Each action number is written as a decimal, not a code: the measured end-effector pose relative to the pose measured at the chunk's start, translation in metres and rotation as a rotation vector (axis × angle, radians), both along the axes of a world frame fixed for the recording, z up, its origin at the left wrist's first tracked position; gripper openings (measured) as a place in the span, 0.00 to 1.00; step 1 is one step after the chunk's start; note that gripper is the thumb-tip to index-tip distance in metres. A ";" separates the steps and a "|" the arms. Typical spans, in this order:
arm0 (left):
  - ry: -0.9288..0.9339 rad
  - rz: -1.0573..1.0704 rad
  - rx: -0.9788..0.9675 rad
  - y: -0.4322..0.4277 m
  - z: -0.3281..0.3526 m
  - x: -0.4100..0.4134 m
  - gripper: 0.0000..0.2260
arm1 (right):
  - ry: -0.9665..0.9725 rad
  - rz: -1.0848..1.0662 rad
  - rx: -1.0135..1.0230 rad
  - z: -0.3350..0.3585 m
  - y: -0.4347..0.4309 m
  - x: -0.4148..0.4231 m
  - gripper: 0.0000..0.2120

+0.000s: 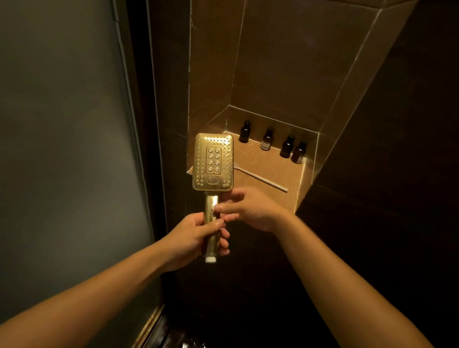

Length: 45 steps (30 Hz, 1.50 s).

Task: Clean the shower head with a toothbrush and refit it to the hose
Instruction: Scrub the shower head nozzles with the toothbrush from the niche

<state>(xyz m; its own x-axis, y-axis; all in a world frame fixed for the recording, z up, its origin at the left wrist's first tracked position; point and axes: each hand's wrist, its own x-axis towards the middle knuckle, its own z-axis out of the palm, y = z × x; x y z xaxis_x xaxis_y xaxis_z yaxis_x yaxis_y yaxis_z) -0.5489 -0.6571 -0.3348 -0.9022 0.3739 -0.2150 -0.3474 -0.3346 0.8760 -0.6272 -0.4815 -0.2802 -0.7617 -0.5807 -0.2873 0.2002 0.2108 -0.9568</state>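
Shower head [213,162] detached, thread bare; handle gripped by left hand [194,235], pinched by right hand [248,209]. Toothbrush [261,178] laid on shelf [283,171]; refitting judged outstanding.

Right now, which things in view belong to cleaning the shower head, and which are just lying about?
Job: shower head, held by left hand and right hand; toothbrush, lying on the niche shelf.
Lying about: four dark bottles at the back of that shelf.
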 end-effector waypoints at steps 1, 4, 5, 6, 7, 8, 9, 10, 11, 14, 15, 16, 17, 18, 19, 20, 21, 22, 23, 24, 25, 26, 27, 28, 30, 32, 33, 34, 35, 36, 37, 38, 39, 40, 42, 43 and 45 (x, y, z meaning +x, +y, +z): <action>-0.011 0.028 0.015 -0.002 0.000 -0.002 0.13 | -0.001 0.045 0.037 0.009 0.009 -0.011 0.16; -0.038 0.073 0.021 -0.013 -0.003 -0.008 0.11 | 0.281 -0.034 0.313 0.028 0.031 -0.044 0.14; -0.039 0.073 0.005 -0.017 -0.004 -0.008 0.10 | 0.471 -0.136 0.472 0.029 0.035 -0.057 0.14; -0.039 0.078 -0.009 -0.020 -0.005 -0.009 0.10 | 0.634 -0.244 0.601 0.028 0.036 -0.069 0.16; -0.041 0.087 -0.011 -0.022 -0.007 -0.010 0.09 | 0.718 -0.328 0.678 0.026 0.037 -0.079 0.18; -0.048 0.097 -0.001 -0.023 -0.008 -0.010 0.09 | 0.747 -0.369 0.736 0.021 0.038 -0.088 0.20; -0.057 0.107 0.014 -0.023 -0.010 -0.011 0.09 | 0.761 -0.359 0.821 0.013 0.039 -0.096 0.21; -0.065 0.115 0.028 -0.023 -0.011 -0.011 0.10 | 0.764 -0.316 0.926 0.004 0.040 -0.101 0.21; -0.070 0.121 0.038 -0.022 -0.012 -0.011 0.10 | 0.768 -0.276 1.014 -0.005 0.042 -0.103 0.19; -0.076 0.137 0.037 -0.023 -0.012 -0.011 0.08 | 0.861 -0.288 1.054 -0.026 0.043 -0.101 0.12; -0.079 0.142 0.029 -0.023 -0.012 -0.011 0.07 | 0.882 -0.306 1.032 -0.029 0.043 -0.100 0.09; -0.082 0.146 0.019 -0.024 -0.012 -0.011 0.06 | 0.888 -0.313 1.011 -0.030 0.042 -0.099 0.08; -0.085 0.147 0.010 -0.024 -0.012 -0.011 0.06 | 0.881 -0.317 0.992 -0.030 0.041 -0.098 0.07; -0.086 0.147 0.002 -0.024 -0.012 -0.012 0.06 | 0.866 -0.324 0.963 -0.029 0.041 -0.097 0.07; -0.085 0.144 0.001 -0.024 -0.012 -0.012 0.06 | 0.839 -0.340 0.912 -0.029 0.041 -0.096 0.08; -0.085 0.140 0.007 -0.024 -0.012 -0.013 0.07 | 0.805 -0.357 0.838 -0.027 0.041 -0.093 0.08; -0.088 0.137 0.019 -0.023 -0.013 -0.013 0.07 | 0.772 -0.369 0.747 -0.026 0.042 -0.089 0.09; -0.091 0.135 0.028 -0.023 -0.014 -0.014 0.07 | 0.735 -0.374 0.648 -0.024 0.042 -0.085 0.11; -0.094 0.135 0.031 -0.022 -0.014 -0.014 0.08 | 0.689 -0.376 0.548 -0.022 0.043 -0.079 0.12; -0.097 0.134 0.031 -0.021 -0.014 -0.015 0.07 | 0.631 -0.376 0.445 -0.019 0.043 -0.074 0.11; -0.101 0.133 0.034 -0.019 -0.013 -0.015 0.07 | 0.576 -0.371 0.349 -0.017 0.042 -0.068 0.09; -0.107 0.132 0.043 -0.018 -0.013 -0.015 0.06 | 0.544 -0.362 0.277 -0.016 0.041 -0.064 0.06; -0.117 0.135 0.059 -0.016 -0.011 -0.016 0.06 | 0.540 -0.342 0.232 -0.015 0.040 -0.061 0.04; -0.131 0.141 0.082 -0.015 -0.011 -0.016 0.06 | 0.543 -0.305 0.201 -0.015 0.039 -0.058 0.04; -0.150 0.145 0.127 -0.013 -0.010 -0.017 0.07 | 0.536 -0.217 0.173 -0.018 0.036 -0.052 0.09; -0.162 0.140 0.152 -0.012 -0.011 -0.017 0.08 | 0.573 -0.142 0.233 -0.022 0.034 -0.046 0.09; -0.170 0.139 0.164 -0.013 -0.012 -0.017 0.08 | 0.598 -0.121 0.279 -0.024 0.032 -0.043 0.09; -0.179 0.139 0.177 -0.014 -0.013 -0.017 0.08 | 0.617 -0.111 0.317 -0.024 0.031 -0.043 0.09; -0.193 0.144 0.191 -0.015 -0.015 -0.016 0.09 | 0.636 -0.105 0.349 -0.023 0.030 -0.042 0.08; -0.210 0.156 0.203 -0.016 -0.017 -0.017 0.10 | 0.671 -0.096 0.383 -0.021 0.029 -0.042 0.08; -0.234 0.174 0.208 -0.017 -0.019 -0.017 0.12 | 0.727 -0.082 0.427 -0.018 0.029 -0.041 0.07; -0.262 0.194 0.204 -0.018 -0.021 -0.017 0.14 | 0.791 -0.062 0.474 -0.015 0.028 -0.041 0.08; -0.284 0.217 0.184 -0.019 -0.023 -0.018 0.18 | 0.846 -0.038 0.514 -0.013 0.028 -0.040 0.09; -0.290 0.237 0.146 -0.020 -0.024 -0.018 0.21 | 0.890 -0.018 0.544 -0.012 0.027 -0.040 0.10; -0.260 0.244 0.057 -0.021 -0.027 -0.017 0.26 | 0.948 -0.033 0.563 -0.009 0.026 -0.040 0.10; -0.244 0.235 0.028 -0.022 -0.028 -0.015 0.27 | 0.952 -0.082 0.547 -0.007 0.025 -0.041 0.09; -0.227 0.219 0.014 -0.022 -0.027 -0.013 0.27 | 0.909 -0.204 0.478 -0.003 0.025 -0.043 0.08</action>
<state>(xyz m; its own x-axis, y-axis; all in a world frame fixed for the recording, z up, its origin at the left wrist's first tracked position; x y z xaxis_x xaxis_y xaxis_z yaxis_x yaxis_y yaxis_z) -0.5616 -0.6794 -0.3616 -0.8910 0.1800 -0.4168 -0.4521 -0.4348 0.7788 -0.6699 -0.4563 -0.2830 -0.8764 -0.3937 0.2772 -0.4787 0.6498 -0.5905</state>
